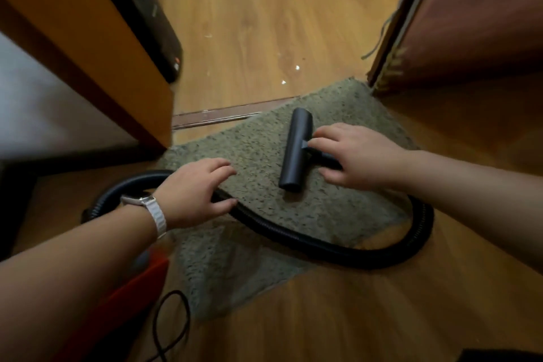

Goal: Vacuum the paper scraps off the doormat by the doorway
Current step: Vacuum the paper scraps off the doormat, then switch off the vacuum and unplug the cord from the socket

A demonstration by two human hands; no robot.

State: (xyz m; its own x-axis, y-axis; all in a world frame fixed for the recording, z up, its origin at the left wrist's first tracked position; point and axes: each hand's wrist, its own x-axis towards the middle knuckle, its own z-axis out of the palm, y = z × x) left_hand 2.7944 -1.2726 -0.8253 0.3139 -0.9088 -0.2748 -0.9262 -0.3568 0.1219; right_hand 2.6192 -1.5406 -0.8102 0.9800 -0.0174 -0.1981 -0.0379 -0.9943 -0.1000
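Vacuum nozzle (295, 150) on doormat (258, 138)
My right grip (358, 156) clasps its neck; the hose (323, 244) lies under my loose-fingered left grip (194, 191).

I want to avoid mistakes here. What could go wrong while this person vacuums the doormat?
The hose lies looped across the doormat, so the nozzle in the right hand may catch on it. The visible paper scraps lie on the wood floor beyond the doormat and may be missed.
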